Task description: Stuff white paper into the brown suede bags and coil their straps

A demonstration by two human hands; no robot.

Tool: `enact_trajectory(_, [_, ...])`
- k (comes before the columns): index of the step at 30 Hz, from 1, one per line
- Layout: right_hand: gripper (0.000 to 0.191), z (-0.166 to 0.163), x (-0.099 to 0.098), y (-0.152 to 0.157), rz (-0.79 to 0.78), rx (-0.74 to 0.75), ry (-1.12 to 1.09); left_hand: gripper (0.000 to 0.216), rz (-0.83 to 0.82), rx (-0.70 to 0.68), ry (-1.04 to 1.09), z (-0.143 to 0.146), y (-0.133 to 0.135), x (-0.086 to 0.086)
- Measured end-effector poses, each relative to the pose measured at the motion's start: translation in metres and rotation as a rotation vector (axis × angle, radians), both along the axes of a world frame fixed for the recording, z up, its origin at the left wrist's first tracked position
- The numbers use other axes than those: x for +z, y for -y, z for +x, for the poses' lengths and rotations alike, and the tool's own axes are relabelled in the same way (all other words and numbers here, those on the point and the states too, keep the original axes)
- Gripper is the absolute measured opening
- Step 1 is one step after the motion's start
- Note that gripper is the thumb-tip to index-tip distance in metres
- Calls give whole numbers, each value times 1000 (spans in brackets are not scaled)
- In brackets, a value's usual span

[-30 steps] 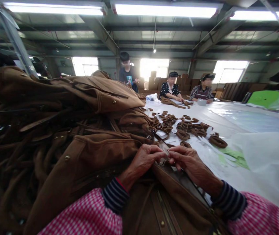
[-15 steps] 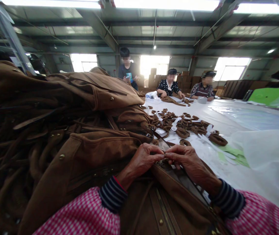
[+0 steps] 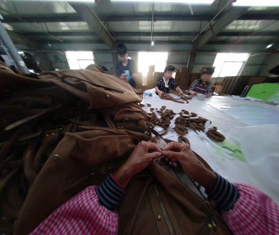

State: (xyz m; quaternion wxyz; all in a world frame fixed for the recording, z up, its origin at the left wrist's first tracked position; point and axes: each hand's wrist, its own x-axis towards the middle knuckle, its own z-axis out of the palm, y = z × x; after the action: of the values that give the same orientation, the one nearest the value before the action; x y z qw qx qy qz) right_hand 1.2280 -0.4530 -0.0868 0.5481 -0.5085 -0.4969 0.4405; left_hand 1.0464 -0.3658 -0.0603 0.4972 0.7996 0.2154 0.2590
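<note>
A brown suede bag (image 3: pixel 154 202) lies in front of me with its zip and studs facing up. My left hand (image 3: pixel 141 158) and my right hand (image 3: pixel 183 158) meet fingertip to fingertip over its top edge. Both pinch a small metal fitting (image 3: pixel 159 160) on the bag; the fitting is mostly hidden by my fingers. A tall heap of the same brown bags (image 3: pixel 56 124) fills the left side, right beside my left arm.
Several coiled brown straps (image 3: pixel 178 122) with white tags lie on the white table (image 3: pixel 252 156) beyond my hands. Green paper (image 3: pixel 229 151) lies to the right. Three people (image 3: pixel 166 85) work at the far end, with cardboard boxes behind them.
The view has tilted slightly up, so hands and table sit a little higher in the picture. My fingertips have drawn closer together on the fitting.
</note>
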Motion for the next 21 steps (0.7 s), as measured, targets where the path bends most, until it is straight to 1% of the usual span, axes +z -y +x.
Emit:
enact_trajectory(5, [25, -4, 2, 0, 4, -36, -20, 25, 16, 52, -18, 1, 2, -2])
enact_trajectory(10, [29, -2, 4, 5, -23, 25, -77, 21, 32, 64, -19, 0, 1, -4])
enact_trajectory(14, [27, -2, -2, 3, -20, 15, -133, 22, 5, 39, -10, 0, 1, -2])
enact_trajectory(17, [27, -4, -7, -3, -10, -1, -200, 22, -5, 54, -11, 0, 1, 0])
enact_trajectory(21, [30, -6, -7, -7, -16, -12, -255, 24, -16, 63, -25, 0, -1, -1])
